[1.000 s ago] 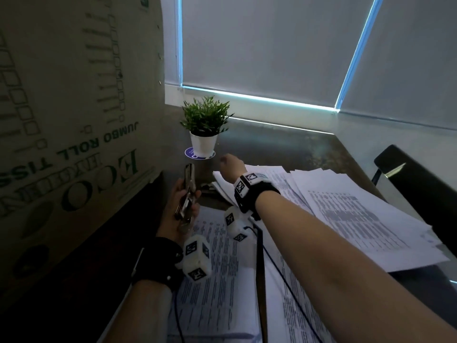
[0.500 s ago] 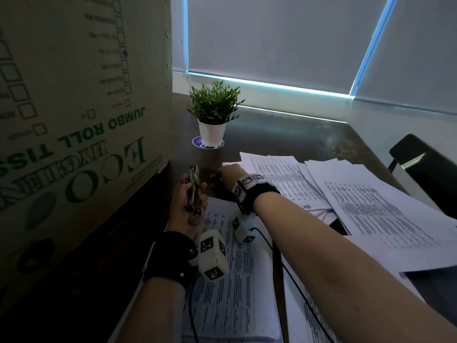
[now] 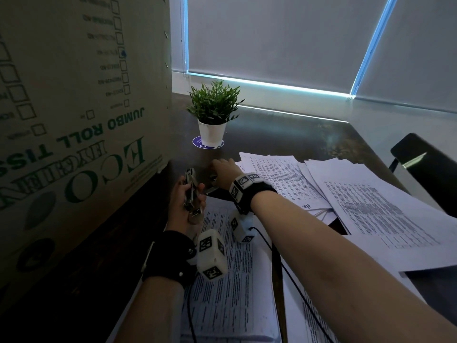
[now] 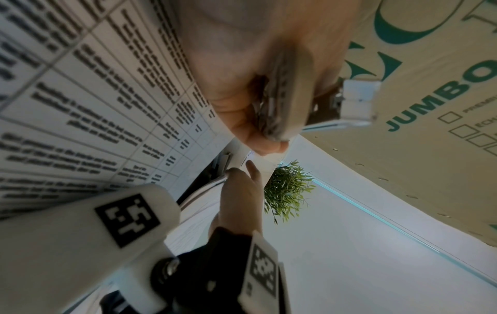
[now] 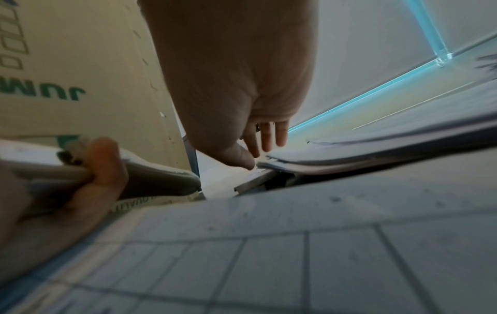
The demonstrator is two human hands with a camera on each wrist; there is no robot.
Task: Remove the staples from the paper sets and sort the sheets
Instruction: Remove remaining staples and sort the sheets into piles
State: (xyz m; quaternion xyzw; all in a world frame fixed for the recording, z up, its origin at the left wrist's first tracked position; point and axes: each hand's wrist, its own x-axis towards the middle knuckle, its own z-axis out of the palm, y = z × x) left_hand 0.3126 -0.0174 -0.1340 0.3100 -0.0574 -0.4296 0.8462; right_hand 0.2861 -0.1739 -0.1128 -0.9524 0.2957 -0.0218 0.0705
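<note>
Papers cover the near half of the dark bench [image 3: 284, 134]. A printed paper set [image 3: 230, 280] lies flat under both forearms, its table of text filling the lower part of the right wrist view. Farther right, loose sheets [image 3: 371, 211] lie fanned and overlapping, and another pile [image 3: 279, 174] sits just beyond the right wrist.

The left hand [image 3: 185, 201] has its fingers and thumb curled round a metal stapler-like tool [image 3: 190, 191], which stands roughly upright in the fist, its tip pointing away from the person. In the left wrist view the tool [image 4: 285, 99] is pressed between the thumb and the curled fingers; what kind of tool it is cannot be told for sure.

The right hand [image 3: 223, 170] reaches forward past the top edge of the near set, down at the bench surface. In the right wrist view its fingers [image 5: 264, 136] hang straight and slightly spread, the thumb pointing down at the corner of the far pile, close to it; whether it touches the paper cannot be told. It grips nothing visible.

A large cardboard box [image 3: 74, 120] printed "JUMBO ROLL" upside down stands at the left, close beside the left hand. Beyond the hands a small potted plant [image 3: 213, 112] in a white pot sits on a blue round coaster [image 3: 197, 142]. A black chair back [image 3: 425, 169] shows at the right edge.
</note>
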